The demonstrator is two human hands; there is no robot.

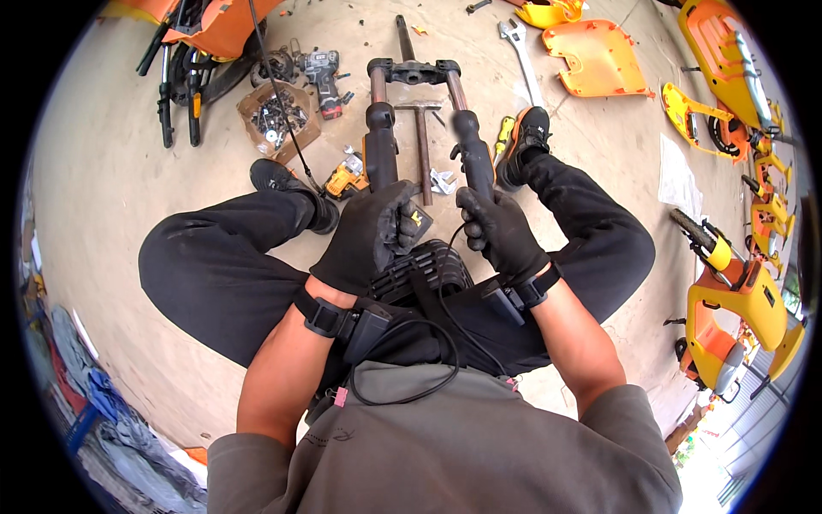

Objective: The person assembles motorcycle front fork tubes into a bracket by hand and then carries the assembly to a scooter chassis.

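Note:
I sit with a front fork [413, 73] lying between my legs, crown away from me. My gloved left hand [364, 236] is closed on the lower end of the left fork tube [380, 141]; a small black piece with a yellow mark [417, 221] shows by its fingers, too unclear to name. My gloved right hand [501, 231] is closed on the right tube [475, 158]. A hammer [421, 150] lies between the tubes. A yellow power tool [344, 180] lies left of them, a yellow-handled tool [502, 139] right.
A cordless drill [324, 81], a box of small hardware [257, 120] and folded scooter parts [205, 34] are at upper left. An adjustable wrench [522, 60] and orange panels [591, 64] lie upper right. Yellow scooters [736, 308] line the right; piled fabric [94, 403] is at lower left.

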